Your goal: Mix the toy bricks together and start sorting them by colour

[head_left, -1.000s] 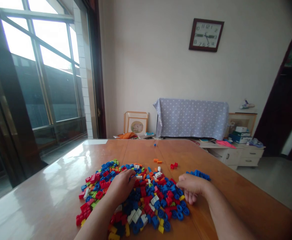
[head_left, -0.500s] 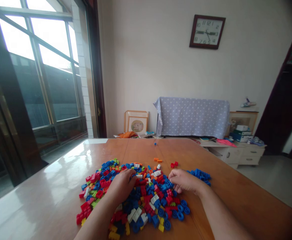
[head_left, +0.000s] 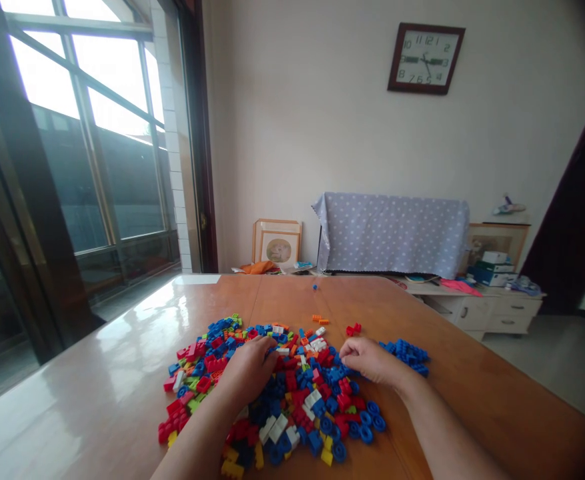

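A wide pile of toy bricks (head_left: 292,380) in red, blue, white, yellow, green and orange lies on the wooden table (head_left: 137,360). Over its middle left is my left hand (head_left: 252,367), fingers bent down among the bricks; what they hold, if anything, is hidden. At the pile's right edge my right hand (head_left: 365,357) has its fingers curled together beside blue bricks, and I cannot make out anything in them. A separate heap of blue bricks (head_left: 407,353) sits just right of that hand.
Beyond the pile lie red bricks (head_left: 353,329), orange bricks (head_left: 319,320) and a small blue piece (head_left: 315,287). Behind the table stand a white cabinet (head_left: 502,313) and something under a dotted cloth (head_left: 392,230). Windows are at the left.
The whole view has shifted slightly, moving the scene rightward in the picture. My right hand's fingers have drawn closer together; my left hand stays over the same part of the pile.
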Motion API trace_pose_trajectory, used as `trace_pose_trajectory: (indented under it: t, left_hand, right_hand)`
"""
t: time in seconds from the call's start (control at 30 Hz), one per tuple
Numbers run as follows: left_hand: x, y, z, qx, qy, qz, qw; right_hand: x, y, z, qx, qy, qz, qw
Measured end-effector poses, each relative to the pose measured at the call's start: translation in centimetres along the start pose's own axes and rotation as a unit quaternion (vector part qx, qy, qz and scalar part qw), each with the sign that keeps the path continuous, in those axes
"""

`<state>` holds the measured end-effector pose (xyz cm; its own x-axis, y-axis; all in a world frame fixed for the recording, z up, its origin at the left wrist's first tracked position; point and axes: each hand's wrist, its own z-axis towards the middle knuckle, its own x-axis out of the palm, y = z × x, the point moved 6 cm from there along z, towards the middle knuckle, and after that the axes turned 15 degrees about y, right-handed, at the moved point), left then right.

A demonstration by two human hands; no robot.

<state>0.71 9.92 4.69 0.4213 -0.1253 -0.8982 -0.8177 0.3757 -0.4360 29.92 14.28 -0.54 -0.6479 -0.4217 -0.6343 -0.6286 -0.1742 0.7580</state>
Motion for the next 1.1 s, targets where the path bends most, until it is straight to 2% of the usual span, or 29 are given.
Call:
trace_pose_trajectory:
  t: [0.17, 0.4, 0.6, 0.8, 0.9, 1.1]
  left_hand:
    - [0.0, -0.1, 0.0, 0.0, -0.005, 0.004, 1.0]
    - [0.0, -0.2, -0.1, 0.004, -0.008, 0.004, 1.0]
    - [0.0, 0.1, -0.1, -0.007, -0.013, -0.004, 1.0]
    - [0.1, 0.2, -0.1, 0.004, -0.02, -0.006, 1.0]
    - [0.2, 0.4, -0.1, 0.009, -0.026, -0.003, 1.0]
    - [0.0, 0.2, -0.3, 0.02, -0.027, -0.002, 0.999]
  right_hand:
    - [-0.2, 0.2, 0.2, -0.01, -0.037, 0.005, 0.999]
    - [1.3, 0.9, 0.9, -0.028, 0.007, -0.012, 1.0]
    - [0.6, 0.9, 1.3, -0.024, -0.065, -0.009, 0.998]
    - [-0.2, 2.1, 2.1, -0.037, -0.118, -0.102, 0.987]
    - [-0.3, 3.1, 3.3, -0.044, -0.107, -0.119, 0.986]
    - [0.5, 3.4, 7.2, 0.014, -0.041, -0.176, 0.983]
